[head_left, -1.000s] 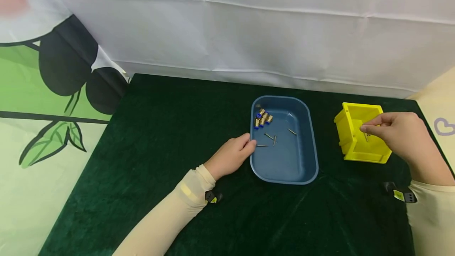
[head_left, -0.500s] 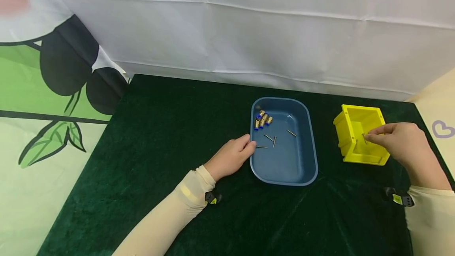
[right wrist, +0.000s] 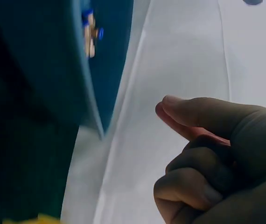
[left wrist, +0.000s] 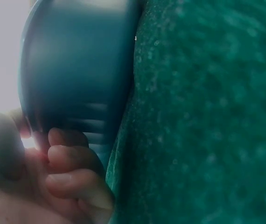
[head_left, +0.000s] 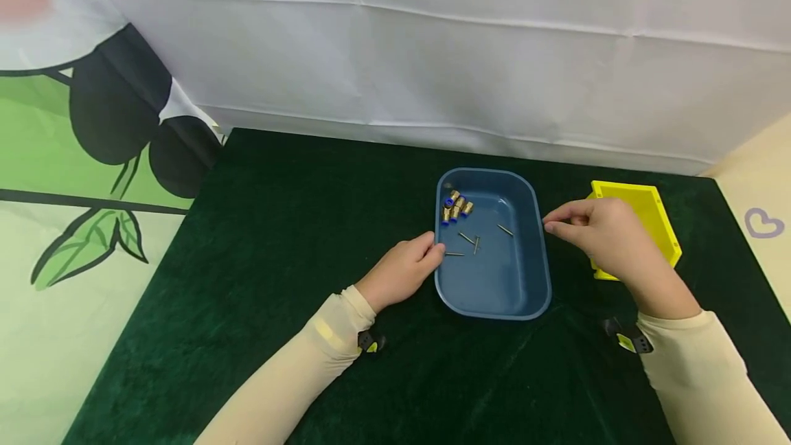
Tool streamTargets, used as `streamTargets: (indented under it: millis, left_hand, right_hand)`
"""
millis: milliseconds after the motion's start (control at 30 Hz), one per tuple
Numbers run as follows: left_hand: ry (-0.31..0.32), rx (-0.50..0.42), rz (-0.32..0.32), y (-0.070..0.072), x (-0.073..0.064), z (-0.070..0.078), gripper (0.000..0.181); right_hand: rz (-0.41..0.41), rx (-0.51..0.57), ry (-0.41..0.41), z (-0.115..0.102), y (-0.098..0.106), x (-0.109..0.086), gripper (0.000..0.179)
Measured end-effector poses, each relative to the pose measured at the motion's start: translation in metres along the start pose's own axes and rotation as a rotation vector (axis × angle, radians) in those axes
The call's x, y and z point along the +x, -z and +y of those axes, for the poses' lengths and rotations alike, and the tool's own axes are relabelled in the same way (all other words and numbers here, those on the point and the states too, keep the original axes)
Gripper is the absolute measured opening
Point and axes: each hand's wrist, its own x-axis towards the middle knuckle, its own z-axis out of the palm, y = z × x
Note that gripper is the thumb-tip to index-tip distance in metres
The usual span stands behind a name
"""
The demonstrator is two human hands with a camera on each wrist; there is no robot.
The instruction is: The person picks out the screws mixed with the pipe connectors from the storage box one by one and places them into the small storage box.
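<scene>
My left hand [head_left: 402,270] grips the left rim of a blue plastic tray [head_left: 494,287], its fingers curled against the outer wall in the left wrist view. Brass pneumatic fittings [head_left: 456,213] with blue collars lie bunched in the tray's far left corner. Several thin screws [head_left: 467,237] are scattered across its middle. My right hand [head_left: 608,232] hovers beside the tray's right rim, thumb and index tips drawn together. Nothing shows between those tips in the right wrist view, where the other fingers [right wrist: 189,186] are curled in.
Behind my right hand stands a yellow bin [head_left: 658,215], partly hidden by the hand, so most of its inside is out of sight. Dark green cloth [head_left: 296,204] covers the table. A white curtain [head_left: 395,67] hangs along the far edge.
My right hand has moved left, from over the yellow bin to the tray's right rim. The screw it held at the bin is no longer seen in its fingers. The left hand stays put.
</scene>
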Motion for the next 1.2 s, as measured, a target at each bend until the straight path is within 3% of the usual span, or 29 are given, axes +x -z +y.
streamTargets:
  millis: [400, 700, 833, 1200]
  left_hand:
    - [-0.001, 0.036, 0.011, 0.004, 0.0, 0.003, 0.035]
    - [0.007, 0.002, -0.001, 0.003, 0.002, 0.0, 0.034]
    - [0.015, -0.004, -0.001, 0.001, 0.002, 0.0, 0.032]
    - [0.015, -0.024, -0.015, -0.002, 0.0, 0.001, 0.033]
  right_hand:
    - [-0.133, 0.046, 0.059, -0.047, -0.045, 0.031, 0.011]
    - [-0.172, 0.04, 0.171, -0.077, -0.058, 0.05, 0.008]
    - [-0.185, 0.045, 0.158, -0.077, -0.061, 0.055, 0.008]
    - [-0.19, 0.067, 0.032, -0.049, -0.072, 0.075, 0.011]
